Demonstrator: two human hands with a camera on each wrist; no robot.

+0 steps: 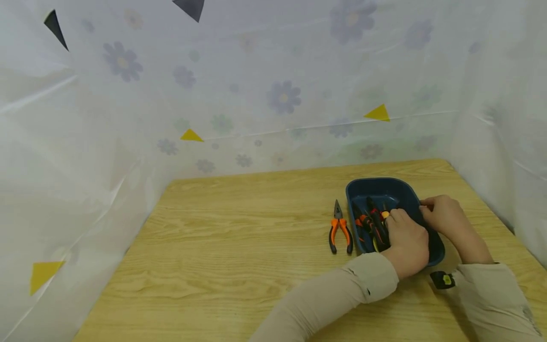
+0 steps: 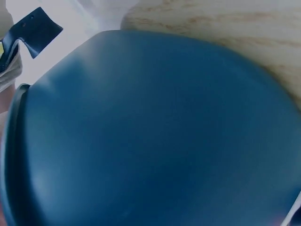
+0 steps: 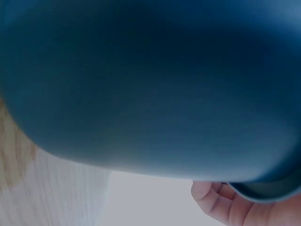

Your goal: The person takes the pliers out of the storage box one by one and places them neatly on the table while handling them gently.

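Observation:
A dark blue plastic tray (image 1: 386, 181) holds several hand tools (image 1: 371, 223) with black, red and orange handles. My left hand (image 1: 408, 237) reaches down into it over the near side, fingers bent beside the tools; its fingertips are hidden, and I cannot tell whether they hold one. A small yellow-orange piece (image 1: 385, 214) shows right at those fingers. On the tray's right side, my right hand (image 1: 446, 218) grips the rim. Both wrist views are filled mostly by the tray's blue wall (image 2: 160, 127), and curled fingers (image 3: 225, 202) appear by the rim in the right wrist view.
Long-nose pliers (image 1: 339, 228) with orange and black handles lie on the wooden table (image 1: 239, 247), just left of the tray. Flower-patterned translucent sheeting (image 1: 256, 85) encloses the table's back and sides. A black wrist device (image 1: 442, 280) sits at the right sleeve.

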